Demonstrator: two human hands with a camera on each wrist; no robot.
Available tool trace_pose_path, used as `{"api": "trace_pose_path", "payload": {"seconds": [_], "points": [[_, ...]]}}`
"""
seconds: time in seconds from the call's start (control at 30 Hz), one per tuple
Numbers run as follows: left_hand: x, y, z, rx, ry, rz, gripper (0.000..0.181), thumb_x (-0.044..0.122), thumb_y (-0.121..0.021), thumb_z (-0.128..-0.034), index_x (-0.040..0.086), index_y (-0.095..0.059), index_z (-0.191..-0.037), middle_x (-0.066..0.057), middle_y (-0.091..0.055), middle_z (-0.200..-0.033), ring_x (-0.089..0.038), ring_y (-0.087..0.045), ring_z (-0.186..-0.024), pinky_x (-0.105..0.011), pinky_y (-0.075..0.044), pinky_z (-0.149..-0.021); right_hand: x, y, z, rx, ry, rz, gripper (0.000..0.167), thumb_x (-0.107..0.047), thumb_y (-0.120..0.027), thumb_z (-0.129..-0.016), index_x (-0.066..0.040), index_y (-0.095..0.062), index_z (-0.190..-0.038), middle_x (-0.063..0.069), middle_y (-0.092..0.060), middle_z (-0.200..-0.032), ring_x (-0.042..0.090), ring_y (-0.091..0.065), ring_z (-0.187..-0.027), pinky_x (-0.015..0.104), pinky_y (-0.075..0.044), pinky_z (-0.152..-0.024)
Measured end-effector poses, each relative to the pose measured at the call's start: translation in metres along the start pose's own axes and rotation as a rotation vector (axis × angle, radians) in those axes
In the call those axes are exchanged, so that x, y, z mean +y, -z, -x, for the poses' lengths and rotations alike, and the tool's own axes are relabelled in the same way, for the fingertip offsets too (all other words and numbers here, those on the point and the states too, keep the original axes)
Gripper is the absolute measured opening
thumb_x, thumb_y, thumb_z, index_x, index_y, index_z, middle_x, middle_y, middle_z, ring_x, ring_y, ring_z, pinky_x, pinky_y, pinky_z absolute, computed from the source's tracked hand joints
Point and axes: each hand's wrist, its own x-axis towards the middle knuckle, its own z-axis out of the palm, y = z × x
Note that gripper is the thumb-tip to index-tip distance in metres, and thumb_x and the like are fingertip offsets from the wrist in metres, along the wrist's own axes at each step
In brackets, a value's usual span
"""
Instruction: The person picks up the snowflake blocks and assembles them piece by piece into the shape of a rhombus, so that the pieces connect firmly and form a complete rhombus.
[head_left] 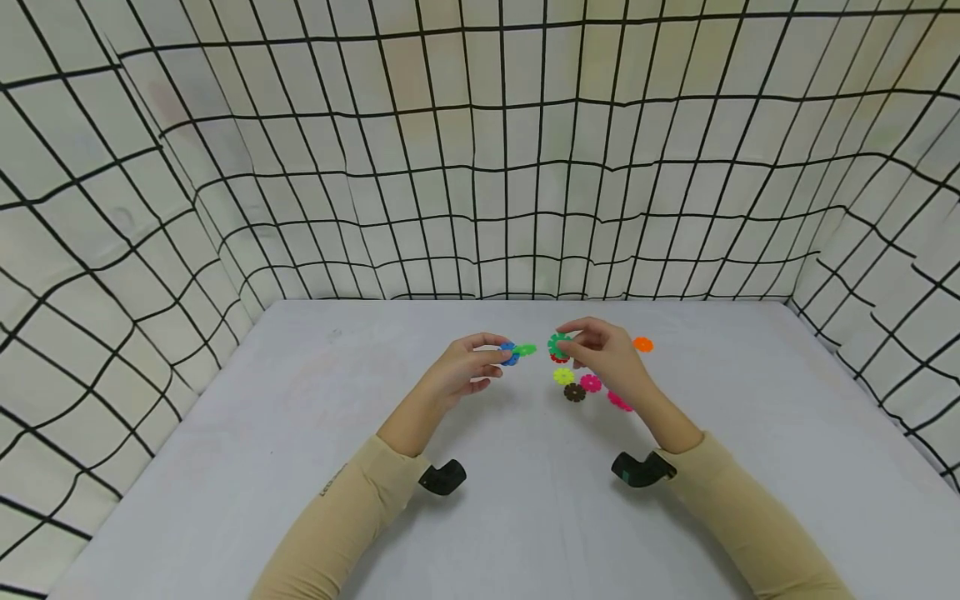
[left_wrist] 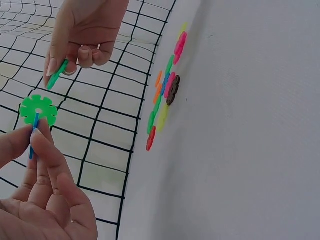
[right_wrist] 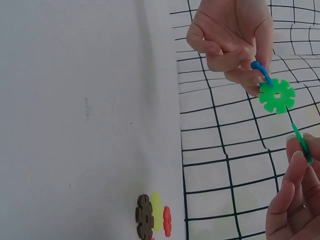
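Observation:
My left hand [head_left: 461, 371] pinches a blue notched disc [head_left: 509, 359] between thumb and fingers. Joined edgewise to it is a light green notched disc [right_wrist: 276, 96], seen flat-on in the right wrist view. Facing it, my right hand [head_left: 606, 357] pinches a darker green notched disc [head_left: 557, 344], which shows edge-on in both wrist views. A small gap separates this disc from the joined pair. Both hands are raised above the table.
Under and around the right hand, loose discs lie on the white table [head_left: 315, 433]: red [head_left: 559, 359], yellow [head_left: 563, 377], brown [head_left: 574, 392], pink [head_left: 591, 383] and orange [head_left: 642, 344]. White walls with a black grid [head_left: 502, 167] surround the table's back and sides.

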Motion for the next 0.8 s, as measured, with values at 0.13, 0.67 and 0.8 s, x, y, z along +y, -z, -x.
{"api": "trace_pose_path", "payload": {"seconds": [0.13, 0.67, 0.8], "points": [[-0.002, 0.000, 0.000, 0.002, -0.006, -0.005, 0.024, 0.014, -0.072, -0.0968, 0.008, -0.067, -0.120, 0.003, -0.072, -0.086, -0.012, -0.064, -0.074, -0.029, -0.045, -0.074, -0.001, -0.005, 0.000, 0.001, 0.006, -0.011, 0.027, -0.013, -0.070, -0.099, 0.000, -0.068, -0.123, 0.017, -0.073, -0.093, 0.027, -0.065, -0.077, 0.026, -0.054, -0.067], [-0.003, -0.003, 0.000, 0.005, -0.002, -0.016, 0.025, 0.016, -0.072, -0.0976, 0.009, -0.068, -0.122, 0.004, -0.072, -0.085, -0.014, -0.065, -0.078, -0.029, -0.046, -0.075, 0.000, -0.015, -0.001, -0.008, -0.004, -0.066, 0.028, -0.010, -0.069, -0.099, 0.005, -0.066, -0.123, 0.017, -0.072, -0.092, 0.044, -0.063, -0.083, 0.030, -0.058, -0.074], [-0.003, -0.003, 0.000, 0.005, -0.001, -0.017, 0.026, 0.016, -0.072, -0.0974, 0.008, -0.068, -0.121, 0.004, -0.072, -0.085, -0.014, -0.065, -0.078, -0.028, -0.046, -0.074, -0.001, -0.016, -0.001, -0.010, -0.009, -0.071, 0.029, -0.010, -0.069, -0.099, 0.006, -0.066, -0.123, 0.013, -0.072, -0.090, 0.042, -0.063, -0.082, 0.033, -0.058, -0.075]]}}
